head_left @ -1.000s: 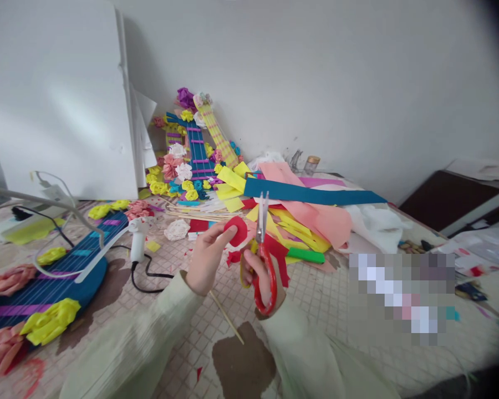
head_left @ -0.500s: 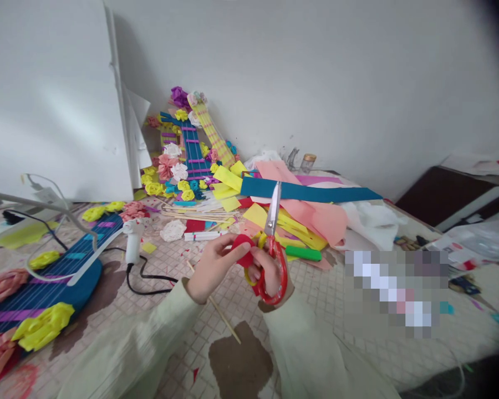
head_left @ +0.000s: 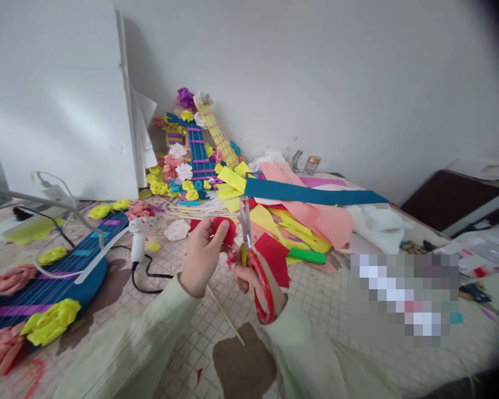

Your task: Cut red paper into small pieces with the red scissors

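Note:
My left hand (head_left: 200, 256) pinches a small rounded piece of red paper (head_left: 224, 229) between thumb and fingers. Scissors with red and yellow handles (head_left: 261, 285) are gripped in my right hand (head_left: 253, 279), their blades pointing up and slightly parted. The blades stand just right of the red piece, apart from it. A larger sheet of red paper (head_left: 272, 257) lies on the table behind the scissors. To its right is a green stick-shaped thing (head_left: 307, 255).
A white glue gun (head_left: 138, 244) with a black cord stands left of my hands, beside a blue paper guitar (head_left: 93, 271) with paper flowers. Several decorated guitars (head_left: 202, 149) lean on the wall. Strips of crepe paper (head_left: 316, 193) pile up behind; a wooden stick (head_left: 227, 316) lies in front.
The scissors have turned and moved left and down, their blades now parted. My left hand has shifted slightly left with the red piece. The larger red sheet now shows on the table.

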Demonstrator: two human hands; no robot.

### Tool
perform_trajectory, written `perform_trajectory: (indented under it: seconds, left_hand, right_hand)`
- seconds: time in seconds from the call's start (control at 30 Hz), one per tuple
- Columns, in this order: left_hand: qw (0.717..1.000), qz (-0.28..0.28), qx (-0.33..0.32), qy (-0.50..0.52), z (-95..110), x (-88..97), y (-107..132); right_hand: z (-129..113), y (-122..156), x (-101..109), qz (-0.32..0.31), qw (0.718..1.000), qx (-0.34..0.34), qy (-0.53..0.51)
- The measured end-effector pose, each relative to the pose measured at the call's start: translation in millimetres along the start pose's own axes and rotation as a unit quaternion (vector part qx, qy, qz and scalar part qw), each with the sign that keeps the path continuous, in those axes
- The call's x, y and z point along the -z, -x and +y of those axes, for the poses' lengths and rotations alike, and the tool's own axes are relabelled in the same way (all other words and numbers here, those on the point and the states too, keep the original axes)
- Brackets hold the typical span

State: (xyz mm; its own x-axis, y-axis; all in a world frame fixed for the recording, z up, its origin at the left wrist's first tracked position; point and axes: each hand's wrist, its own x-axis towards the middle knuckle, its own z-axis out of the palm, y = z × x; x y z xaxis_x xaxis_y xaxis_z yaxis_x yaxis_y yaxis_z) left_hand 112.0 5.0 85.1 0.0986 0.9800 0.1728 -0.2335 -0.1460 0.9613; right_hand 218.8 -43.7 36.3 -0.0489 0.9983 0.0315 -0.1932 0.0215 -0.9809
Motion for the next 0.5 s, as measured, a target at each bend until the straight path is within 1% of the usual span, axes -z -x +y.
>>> perform_trajectory:
  seconds: [0.1, 0.27, 0.43, 0.5]
  left_hand:
    - [1.000, -0.003, 0.008, 0.004, 0.4, -0.1, -0.5]
    - [0.998, -0.016, 0.031, 0.061, 0.8, -0.8, -1.3]
    - [0.998, 0.031, 0.028, 0.035, 0.5, 0.6, -2.5]
    - [0.999, 0.035, 0.017, 0.030, 0.0, 1.8, -3.5]
  right_hand:
    - [1.9, 1.4, -3.8, -0.018, 1.000, -0.014, 0.017]
    - [3.5, 2.3, -4.8, -0.004, 0.999, -0.025, 0.025]
    - [4.6, 1.2, -4.5, 0.000, 0.999, -0.029, 0.022]
    - [6.6, 0.5, -4.1, -0.001, 0.999, -0.029, 0.029]
